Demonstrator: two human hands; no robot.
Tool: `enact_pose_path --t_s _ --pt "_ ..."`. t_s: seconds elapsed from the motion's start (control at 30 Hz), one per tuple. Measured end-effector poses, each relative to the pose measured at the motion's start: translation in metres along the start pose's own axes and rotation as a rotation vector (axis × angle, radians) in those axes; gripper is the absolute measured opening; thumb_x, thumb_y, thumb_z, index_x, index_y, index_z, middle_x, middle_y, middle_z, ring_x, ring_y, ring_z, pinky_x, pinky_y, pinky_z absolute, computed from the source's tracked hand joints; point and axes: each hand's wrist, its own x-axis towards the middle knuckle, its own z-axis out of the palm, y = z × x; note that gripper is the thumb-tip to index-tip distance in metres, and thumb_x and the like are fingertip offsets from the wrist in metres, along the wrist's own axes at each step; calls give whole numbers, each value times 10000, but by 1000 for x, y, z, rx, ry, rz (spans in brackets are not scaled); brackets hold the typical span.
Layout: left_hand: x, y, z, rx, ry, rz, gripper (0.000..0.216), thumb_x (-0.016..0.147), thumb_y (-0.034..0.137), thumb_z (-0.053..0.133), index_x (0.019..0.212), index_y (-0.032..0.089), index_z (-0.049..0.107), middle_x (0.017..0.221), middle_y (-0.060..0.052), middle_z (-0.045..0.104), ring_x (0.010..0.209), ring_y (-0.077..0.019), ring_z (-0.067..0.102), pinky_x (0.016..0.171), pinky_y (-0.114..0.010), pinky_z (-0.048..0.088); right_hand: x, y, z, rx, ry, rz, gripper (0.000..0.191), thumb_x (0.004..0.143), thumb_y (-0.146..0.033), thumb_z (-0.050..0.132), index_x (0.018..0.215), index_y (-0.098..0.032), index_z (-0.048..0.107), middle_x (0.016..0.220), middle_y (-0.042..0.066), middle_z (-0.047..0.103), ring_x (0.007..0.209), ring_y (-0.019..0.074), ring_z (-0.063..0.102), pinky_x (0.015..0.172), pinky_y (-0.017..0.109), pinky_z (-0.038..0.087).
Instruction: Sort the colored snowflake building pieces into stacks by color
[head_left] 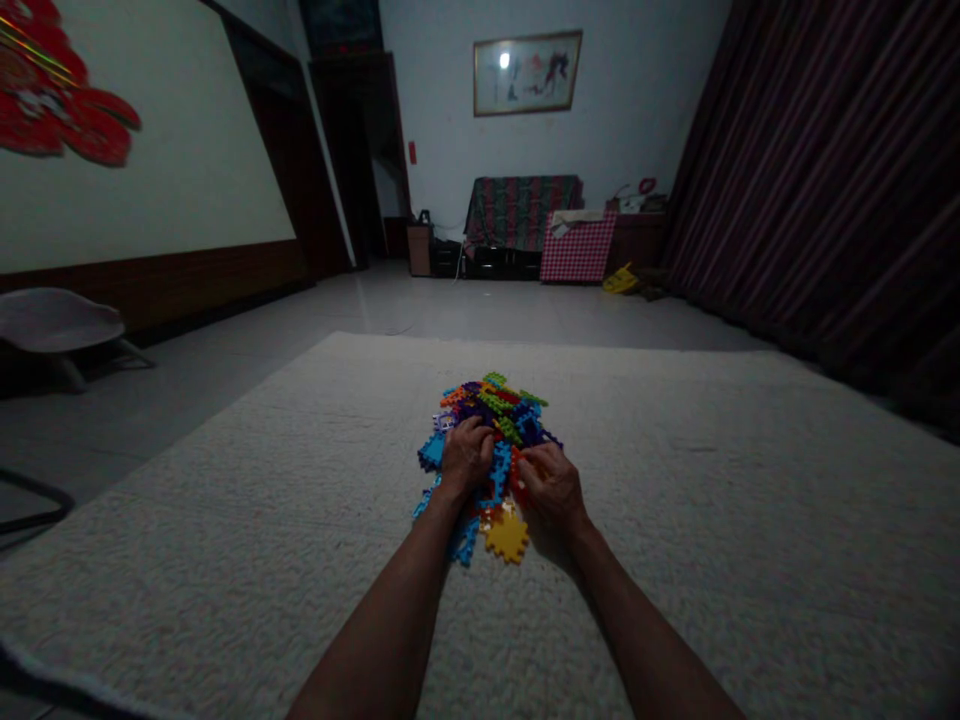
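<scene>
Pale rug, R hand curled onto red pc

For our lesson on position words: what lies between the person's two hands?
The head view shows a blue toothed piece between the left hand and the right hand, plus a red piece nearer the right hand.

Framed picture mounted on far wall. Below it, a dark patterned cloth and a checked cloth are draped side by side. Pleated curtain hung along right side.
</scene>
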Motion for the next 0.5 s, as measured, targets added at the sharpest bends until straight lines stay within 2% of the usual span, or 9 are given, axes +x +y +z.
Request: enact_pose_path --t_s 0.23,0.4,0.5 --pt "1 -2 1 -38 20 -9 216 911 170 576 961 213 782 1247 -89 723 1193 -232 658 1084 -432 497 4 1 -1 202 55 192 248 754 -444 603 824 -221 687 765 42 726 690 207 642 698 330 528" --pt "3 -4 0 -126 74 -4 212 874 144 566 867 215 765 1099 -65 760 1040 -203 706 1006 -373 552 7 3 -5 315 63 218 268 733 -435 621 860 -215 707 925 73 761 863 240 681 795 359 547" --pt "4 -4 -1 -175 109 12 223 860 115 544 840 209 745 1009 -59 770 961 -188 715 949 -348 571 12 11 -9 370 171 288 298 748 -480 652 860 -208 694 861 53 742 797 213 666 754 342 550"
